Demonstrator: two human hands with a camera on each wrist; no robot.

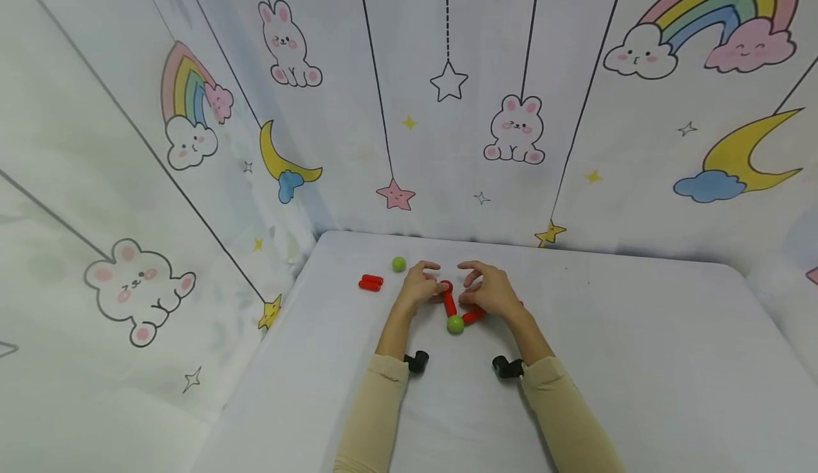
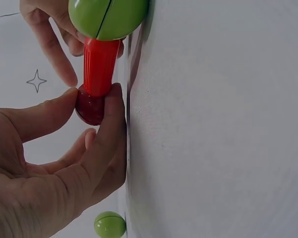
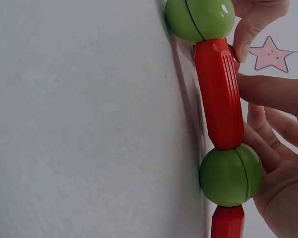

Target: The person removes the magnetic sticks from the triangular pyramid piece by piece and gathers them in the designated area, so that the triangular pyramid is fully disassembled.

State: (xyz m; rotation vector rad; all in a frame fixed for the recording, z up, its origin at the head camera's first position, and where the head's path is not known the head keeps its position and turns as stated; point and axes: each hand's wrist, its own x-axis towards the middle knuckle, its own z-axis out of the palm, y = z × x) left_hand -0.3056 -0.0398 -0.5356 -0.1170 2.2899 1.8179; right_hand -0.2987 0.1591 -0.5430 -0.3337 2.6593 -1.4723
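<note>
The left hand [image 2: 44, 173] pinches a dark red plastic ball [image 2: 90, 106] between thumb and forefinger, and that ball sits at the far end of a ribbed red plastic rod [image 2: 98, 67]. The rod's long axis runs from those fingertips back toward the person, ending at a glossy green plastic ball [image 1: 455, 324] that lies on the white cloth-covered table [image 1: 639, 359] between the two wrists. The right hand [image 1: 492, 292] is curled over the other branch. In the right wrist view its fingers cradle a second green plastic ball [image 3: 231, 174] from behind, with a fingertip resting against another red ribbed rod [image 3: 219, 91] that runs from it to a green ball at the top of that view, so this hand grasps the chain rather than lying slack. Both hands meet at the chain's far end, the left nearer the dark red ball, the right nearer the angled rod [image 1: 473, 314]. Well to the left, apart from the hands, lie two spare red rods [image 1: 371, 283] side by side and a loose green ball [image 1: 399, 264], closer to the left hand. Printed curtain walls [image 1: 447, 104] with rabbits and rainbows enclose the table.
</note>
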